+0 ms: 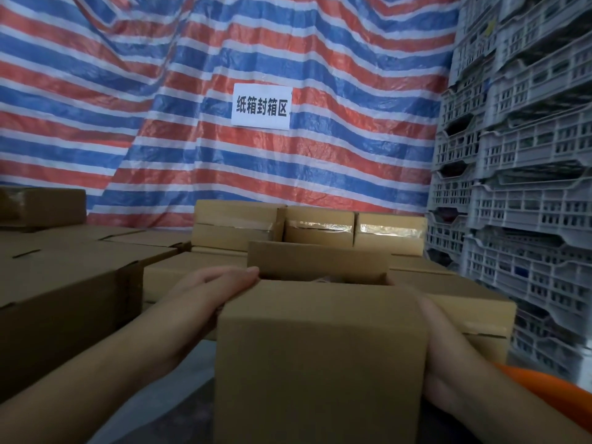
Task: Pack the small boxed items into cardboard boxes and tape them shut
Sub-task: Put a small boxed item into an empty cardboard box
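A plain cardboard box stands close in front of me with its top flaps up. My left hand lies flat against its left side, fingers straight and pointing forward to the far flap. My right hand presses flat on the right side, fingers mostly hidden behind the box. The near flap blocks most of the inside; only a dark sliver of contents shows at the opening.
Taped cardboard boxes are stacked behind, larger cartons on the left, one carton on the right. Grey plastic crates tower at right. A striped tarp with a white sign hangs behind. Something orange lies at bottom right.
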